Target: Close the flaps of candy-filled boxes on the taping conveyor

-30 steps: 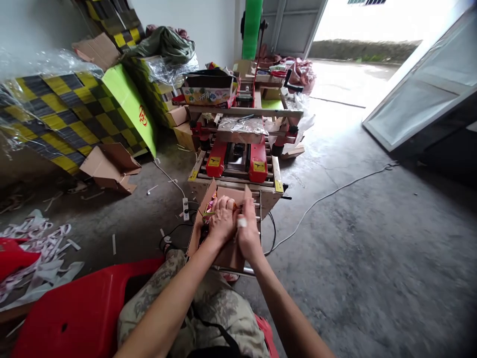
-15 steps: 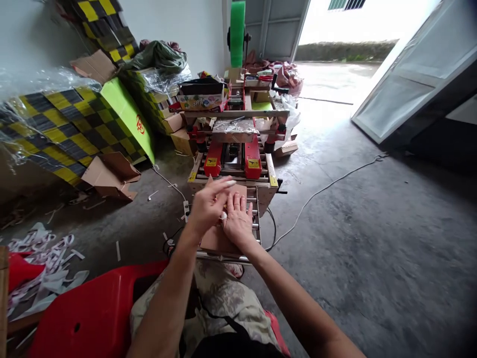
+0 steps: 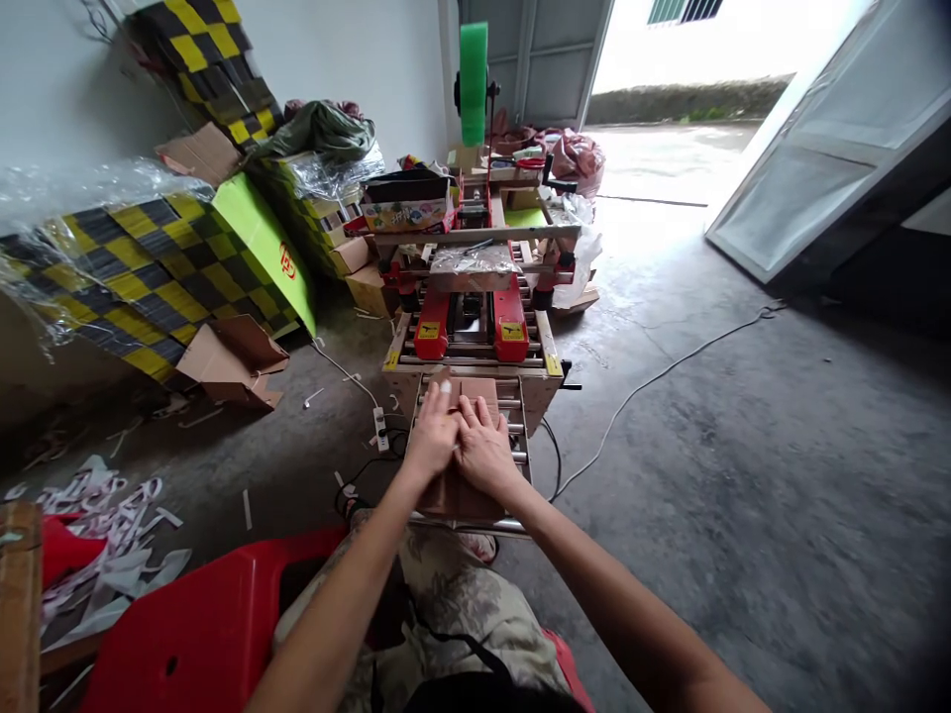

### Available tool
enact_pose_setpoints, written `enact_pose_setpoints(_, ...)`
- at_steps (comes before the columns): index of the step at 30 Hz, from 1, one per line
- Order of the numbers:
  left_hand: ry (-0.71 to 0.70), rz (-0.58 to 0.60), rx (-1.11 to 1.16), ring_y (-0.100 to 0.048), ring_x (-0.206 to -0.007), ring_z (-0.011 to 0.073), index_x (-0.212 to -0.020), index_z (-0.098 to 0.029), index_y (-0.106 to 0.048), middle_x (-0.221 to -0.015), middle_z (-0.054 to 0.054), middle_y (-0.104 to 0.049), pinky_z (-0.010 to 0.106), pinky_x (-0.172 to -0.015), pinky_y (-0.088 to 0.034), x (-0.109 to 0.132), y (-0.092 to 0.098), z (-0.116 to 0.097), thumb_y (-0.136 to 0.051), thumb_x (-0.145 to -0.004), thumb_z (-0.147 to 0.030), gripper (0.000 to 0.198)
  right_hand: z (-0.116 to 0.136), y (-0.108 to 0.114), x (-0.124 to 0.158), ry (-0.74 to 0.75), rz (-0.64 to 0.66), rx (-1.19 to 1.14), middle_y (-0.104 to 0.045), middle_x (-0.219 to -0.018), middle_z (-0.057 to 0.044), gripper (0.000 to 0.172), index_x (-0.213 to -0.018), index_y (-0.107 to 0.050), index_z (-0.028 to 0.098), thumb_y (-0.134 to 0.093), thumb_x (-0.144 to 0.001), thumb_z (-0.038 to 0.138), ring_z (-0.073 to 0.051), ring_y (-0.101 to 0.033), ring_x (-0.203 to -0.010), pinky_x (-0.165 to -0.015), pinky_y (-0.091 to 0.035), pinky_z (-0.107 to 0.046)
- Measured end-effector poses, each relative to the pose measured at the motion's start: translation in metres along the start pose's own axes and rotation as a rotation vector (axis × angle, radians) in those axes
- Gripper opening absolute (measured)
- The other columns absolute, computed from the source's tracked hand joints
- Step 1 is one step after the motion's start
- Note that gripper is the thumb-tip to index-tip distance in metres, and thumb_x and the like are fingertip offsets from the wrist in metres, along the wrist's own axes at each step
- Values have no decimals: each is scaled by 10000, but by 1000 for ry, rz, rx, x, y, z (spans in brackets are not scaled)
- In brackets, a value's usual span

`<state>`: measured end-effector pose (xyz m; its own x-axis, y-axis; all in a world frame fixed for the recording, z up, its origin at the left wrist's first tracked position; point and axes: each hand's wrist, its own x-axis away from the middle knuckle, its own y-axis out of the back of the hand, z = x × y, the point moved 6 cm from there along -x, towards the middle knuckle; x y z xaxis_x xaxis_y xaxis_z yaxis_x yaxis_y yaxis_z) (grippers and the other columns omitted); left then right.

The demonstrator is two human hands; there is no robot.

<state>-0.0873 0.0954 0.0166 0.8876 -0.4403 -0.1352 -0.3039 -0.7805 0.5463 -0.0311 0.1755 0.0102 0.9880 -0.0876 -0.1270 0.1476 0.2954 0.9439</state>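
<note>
A brown cardboard box (image 3: 465, 500) lies on the roller conveyor (image 3: 515, 404) in front of my knees. My left hand (image 3: 433, 433) rests on its left top flap with the fingers stretched forward, a white wrap on one fingertip. Flat on the right part of the top lies my right hand (image 3: 482, 446), its fingers spread. The two hands touch or nearly touch at the middle of the box, and they hide much of its top.
Ahead stands a carton taping machine with red side belts (image 3: 509, 322) and a green tape roll (image 3: 474, 84) above. A red stool (image 3: 185, 624) is at my left, near a power strip (image 3: 381, 429). A cable (image 3: 631, 396) crosses the floor at right.
My left hand has come down from above the box onto its left flap, and its fingers have straightened. My right hand stays pressed on the top.
</note>
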Motion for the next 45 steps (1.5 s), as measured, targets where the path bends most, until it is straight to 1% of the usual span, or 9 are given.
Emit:
enact_pose_setpoints(4, 35, 8, -385, -108, -1423, 261, -1421, -191, -331, -1536, 72, -192, 505, -1120, -212, 7, -6, -5, -342, -926, -387, 532, -2, 2, 4, 60, 40, -54, -240, -1514, -29, 569, -1422, -323, 202, -354, -869, 335, -280, -148, -1396, -1054, -244, -569)
enact_pose_setpoints(8, -58, 124, -451, -183, -1402, 244, -1408, -179, -363, -1527, 67, -232, 422, -1137, -210, 5, -5, 3, -303, -937, -449, 547, -5, 4, 7, 79, -5, -182, -221, -1517, -81, 600, -1381, -375, 163, -432, -798, 291, -288, -139, -1400, -1080, -167, -596)
enact_pose_setpoints(16, -25, 27, -562, -231, -1373, 255, -1418, -169, -336, -1511, 60, -280, 420, -1129, -241, 7, -5, -9, -446, -862, -262, 574, -33, 19, 19, 116, -396, -1002, -229, -1506, -112, 536, -1328, -288, 183, -403, -809, 247, -203, -231, -1383, -1128, -242, -432)
enact_pose_setpoints(21, 104, -42, -618, -180, -1390, 288, -1430, -207, -304, -1527, 65, -229, 556, -1060, -280, 10, -20, -18, -307, -897, -179, 534, -21, 11, 13, 61, -192, -596, -178, -1529, -97, 588, -1426, -242, 159, -344, -878, 345, -222, -125, -1412, -1138, -150, -479)
enact_pose_setpoints(25, 77, 24, -511, -133, -1412, 264, -1430, -237, -302, -1537, 41, -195, 529, -1101, -215, 9, -16, -9, -341, -911, -284, 523, -13, 8, 11, 52, -100, -330, -111, -1538, -119, 606, -1463, -167, 106, -261, -916, 350, -212, -58, -1420, -1131, -148, -486)
enact_pose_setpoints(30, 29, 248, -174, -69, -1428, 241, -1420, -185, -332, -1534, 58, -200, 449, -1152, -113, -1, 0, 13, -408, -866, -316, 574, -15, 7, 11, 45, -114, -318, -96, -1540, -111, 596, -1465, -143, 82, -212, -940, 355, -187, -54, -1421, -1137, -150, -452)
enact_pose_setpoints(37, 1, -25, -409, -295, -1343, 259, -1371, -192, -416, -1471, 64, -357, 437, -1118, -247, 4, -2, -7, -551, -754, -234, 634, -19, 6, 12, 42, -131, -354, -115, -1540, -102, 591, -1470, -104, 84, -173, -939, 333, -168, -55, -1420, -1132, -177, -439)
enact_pose_setpoints(41, 38, -17, -562, -178, -1399, 255, -1406, -257, -357, -1518, 40, -260, 504, -1083, -258, 13, -16, -14, -392, -868, -222, 540, -13, 4, 10, 48, -80, -232, -80, -1540, -114, 608, -1465, -136, 72, -220, -934, 355, -194, -34, -1422, -1133, -144, -470)
enact_pose_setpoints(45, 21, 112, -441, -156, -1411, 252, -1403, -250, -366, -1526, 42, -226, 490, -1112, -216, 5, -10, -1, -421, -869, -279, 537, -8, 3, 8, 46, 14, -105, -66, -1538, -112, 629, -1469, -140, 95, -263, -932, 398, -229, -40, -1421, -1119, -157, -515)
